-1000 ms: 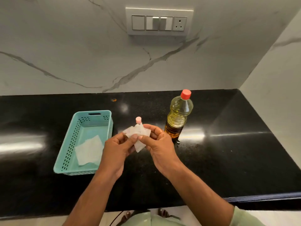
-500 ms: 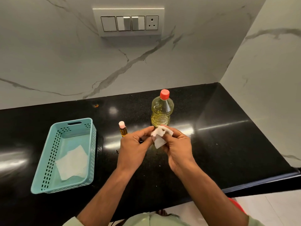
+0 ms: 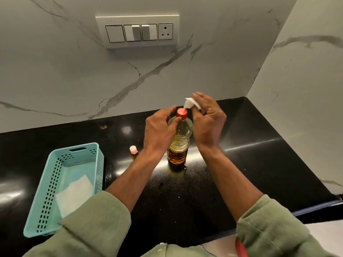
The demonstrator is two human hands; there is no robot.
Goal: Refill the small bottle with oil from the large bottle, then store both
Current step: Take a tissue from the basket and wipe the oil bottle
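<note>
The large oil bottle (image 3: 179,143) with a red cap stands upright on the black counter (image 3: 241,164), partly filled with yellow oil. My left hand (image 3: 159,130) curls around its neck just below the cap, thumb touching near the cap. My right hand (image 3: 207,117) hovers just right of the cap and holds a crumpled white tissue (image 3: 191,103) in its fingers. The small bottle (image 3: 133,152), amber with a pink cap, stands upright to the left of the large bottle, free of both hands.
A teal perforated basket (image 3: 55,175) sits at the left of the counter with a white tissue sheet (image 3: 74,193) lying inside. The marble wall carries a switch panel (image 3: 138,31). A side wall closes the right; the counter's front edge runs near my sleeves.
Both hands rose from in front of the large bottle to its cap. The left hand let go of the tissue and took the bottle's neck; the right hand kept the tissue.
</note>
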